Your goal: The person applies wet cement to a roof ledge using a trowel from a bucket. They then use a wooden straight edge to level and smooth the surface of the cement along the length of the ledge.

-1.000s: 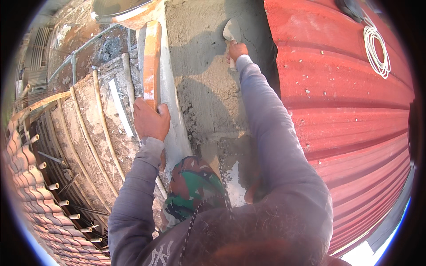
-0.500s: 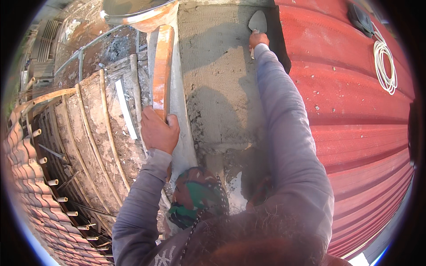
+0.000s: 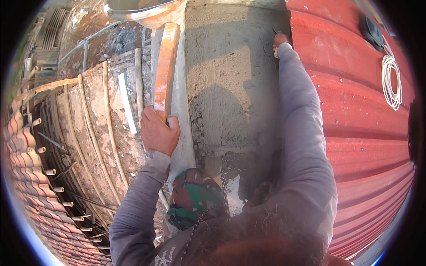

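My left hand (image 3: 160, 135) is closed round the near end of a long orange-brown straightedge bar (image 3: 165, 71), smeared with pale mortar. The bar points away from me along the narrow concrete ledge (image 3: 183, 142). At the far right of the grey wet mortar (image 3: 217, 62), my right hand (image 3: 281, 40) grips a pointed trowel (image 3: 277, 32). Its blade is turned nearly edge-on and mostly lost in shadow beside the red roofing. The mortar is rougher and pitted nearer me. My camouflage-clad knee (image 3: 197, 195) is by the ledge.
Red corrugated roofing (image 3: 355, 155) borders the right side, with a coiled white cable (image 3: 391, 82) and a black box (image 3: 372, 32) on it. A mortar-stained basin (image 3: 148, 15) stands at the far end. Lower ground with wooden poles (image 3: 113, 133) and roof tiles (image 3: 44, 195) lies left.
My right hand has moved right to the mortar's edge, and the trowel blade has turned from face-up to nearly edge-on. My left hand still holds the straightedge; the view has shifted slightly.
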`<state>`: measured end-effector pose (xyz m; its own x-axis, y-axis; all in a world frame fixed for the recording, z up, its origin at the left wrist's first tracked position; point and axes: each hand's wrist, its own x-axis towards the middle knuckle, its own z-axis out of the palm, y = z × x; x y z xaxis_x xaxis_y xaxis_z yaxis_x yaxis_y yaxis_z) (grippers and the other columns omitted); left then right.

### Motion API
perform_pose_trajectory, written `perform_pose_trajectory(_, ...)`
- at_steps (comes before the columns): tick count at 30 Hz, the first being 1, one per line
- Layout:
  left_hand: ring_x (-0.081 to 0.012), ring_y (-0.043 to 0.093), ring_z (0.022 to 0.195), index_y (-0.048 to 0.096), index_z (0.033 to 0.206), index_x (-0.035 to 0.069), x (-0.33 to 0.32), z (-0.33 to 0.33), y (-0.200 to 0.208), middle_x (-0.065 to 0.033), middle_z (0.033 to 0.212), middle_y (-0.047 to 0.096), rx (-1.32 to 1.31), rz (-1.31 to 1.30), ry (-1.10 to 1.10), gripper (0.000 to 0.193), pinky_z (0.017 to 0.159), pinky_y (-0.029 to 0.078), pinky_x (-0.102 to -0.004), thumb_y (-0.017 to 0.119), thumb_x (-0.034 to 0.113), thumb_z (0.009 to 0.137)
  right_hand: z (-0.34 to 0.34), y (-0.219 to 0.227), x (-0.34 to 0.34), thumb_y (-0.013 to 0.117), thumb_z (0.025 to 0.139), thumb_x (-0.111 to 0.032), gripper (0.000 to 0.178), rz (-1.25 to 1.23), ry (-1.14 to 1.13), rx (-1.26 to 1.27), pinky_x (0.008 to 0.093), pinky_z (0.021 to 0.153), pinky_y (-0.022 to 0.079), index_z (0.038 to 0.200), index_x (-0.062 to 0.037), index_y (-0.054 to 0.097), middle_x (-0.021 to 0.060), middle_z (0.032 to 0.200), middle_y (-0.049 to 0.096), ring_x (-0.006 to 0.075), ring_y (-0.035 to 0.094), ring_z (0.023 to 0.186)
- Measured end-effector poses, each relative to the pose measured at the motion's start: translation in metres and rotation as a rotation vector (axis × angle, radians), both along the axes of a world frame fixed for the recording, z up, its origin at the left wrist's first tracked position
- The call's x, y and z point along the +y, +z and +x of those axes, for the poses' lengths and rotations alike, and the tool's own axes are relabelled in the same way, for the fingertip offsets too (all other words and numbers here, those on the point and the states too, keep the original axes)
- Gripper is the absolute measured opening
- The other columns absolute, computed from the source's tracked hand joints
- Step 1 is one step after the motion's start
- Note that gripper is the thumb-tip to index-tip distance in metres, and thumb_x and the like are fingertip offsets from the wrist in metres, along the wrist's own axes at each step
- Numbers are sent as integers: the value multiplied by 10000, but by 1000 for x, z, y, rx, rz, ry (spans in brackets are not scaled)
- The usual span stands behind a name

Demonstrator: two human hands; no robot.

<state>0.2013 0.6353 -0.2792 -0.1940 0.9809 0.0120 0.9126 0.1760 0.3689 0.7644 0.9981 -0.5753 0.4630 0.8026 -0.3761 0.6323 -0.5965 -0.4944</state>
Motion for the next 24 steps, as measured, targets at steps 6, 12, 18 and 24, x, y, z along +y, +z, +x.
perform_pose_trajectory(6, -501, 613, 1031, 510, 1235, -49, -4, -3, 7, -284, 1099, 600, 38, -42, 40, 455, 901, 500, -571, 647, 201, 880, -30, -37, 24, 445, 1124, -399, 400, 43, 123, 81, 444, 532, 593, 1267, -71, 622, 133, 903, 716, 276, 711, 642)
perform_pose_trajectory(12, -473, 630, 995, 507, 1178, -20, -9, -9, 7, -249, 1076, 591, 89, -24, 52, 437, 857, 517, -587, 644, 249, 862, -100, 51, -2, 476, 1112, -377, 387, 123, -409, 730, 473, 564, 604, 1328, -67, 563, 153, 919, 691, 301, 697, 677)
perform_pose_trajectory(18, -472, 626, 1008, 505, 1167, -20, -11, -9, 8, -251, 1080, 590, 91, -18, 65, 427, 870, 514, -587, 646, 240, 859, -208, 96, -1, 430, 1124, -228, 306, 166, -459, 848, 537, 590, 617, 1272, -13, 590, 230, 979, 760, 356, 772, 797)
perform_pose_trajectory(24, -480, 618, 1022, 501, 1172, -29, 5, 6, 3, -265, 1097, 589, -28, -44, -6, 434, 898, 504, -593, 647, 232, 857, -205, 11, 41, 614, 1051, -278, 292, 104, 218, 174, 469, 675, 641, 1152, -47, 760, 94, 991, 820, 272, 809, 867)
